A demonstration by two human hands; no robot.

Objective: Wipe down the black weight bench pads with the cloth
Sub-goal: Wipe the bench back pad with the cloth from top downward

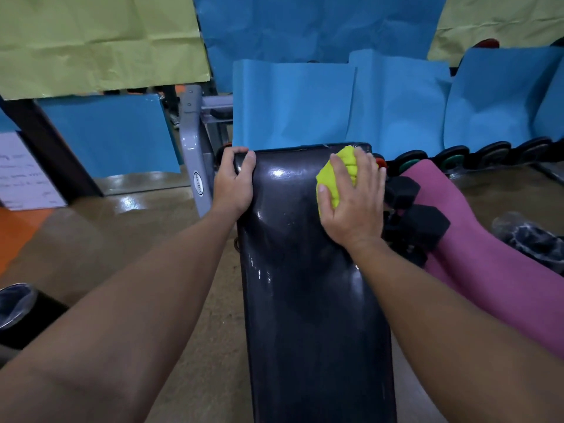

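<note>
A person's right hand [351,199] pressed a bunched yellow-green cloth [338,172] against the far right corner of the black bench pad [305,285], fingers curled over the wad. The left hand [233,181] gripped the pad's far left corner, fingers wrapped round its edge. The pad's long axis ran back toward the wearer, so the unwiped length likely lay nearer than the cloth. Black dumbbells [418,215] sat just right.

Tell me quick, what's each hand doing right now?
Left hand: grips the far left corner of the black bench pad.
Right hand: presses the yellow cloth onto the pad, fingers curled over it.
</note>
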